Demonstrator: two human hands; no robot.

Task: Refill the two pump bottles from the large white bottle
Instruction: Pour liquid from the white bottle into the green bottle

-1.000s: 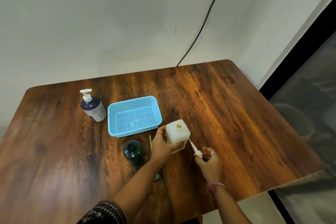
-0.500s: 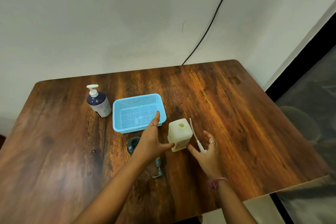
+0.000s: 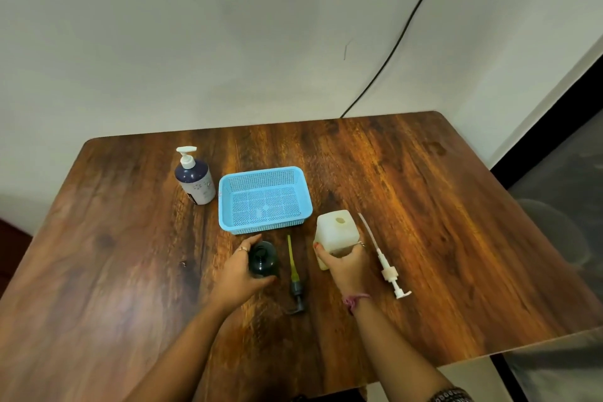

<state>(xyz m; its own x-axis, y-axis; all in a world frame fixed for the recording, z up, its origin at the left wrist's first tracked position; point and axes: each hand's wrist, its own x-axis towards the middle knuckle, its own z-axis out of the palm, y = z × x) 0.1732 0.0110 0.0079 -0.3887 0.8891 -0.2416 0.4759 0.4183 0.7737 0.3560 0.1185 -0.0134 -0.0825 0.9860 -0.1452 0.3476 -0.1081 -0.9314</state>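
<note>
The large white square bottle (image 3: 336, 228) stands open-topped near the table's middle, gripped low down by my right hand (image 3: 346, 263). Its white pump (image 3: 385, 263) lies flat on the table just to the right. My left hand (image 3: 236, 274) wraps around a dark green bottle (image 3: 262, 258) that stands open without its pump. That bottle's dark pump with a yellow tube (image 3: 294, 274) lies between my two hands. A navy and white pump bottle (image 3: 195, 180) stands at the back left with its pump fitted.
An empty light blue mesh basket (image 3: 225, 206) sits behind the two held bottles. The brown wooden table (image 3: 440, 222) meets a pale wall at the back. A black cable (image 3: 401, 33) runs down the wall. The table's right edge drops off near a dark doorway.
The white pump has been laid on the table. My right hand has moved onto the white bottle, and my left hand has shifted from it to the dark green bottle.
</note>
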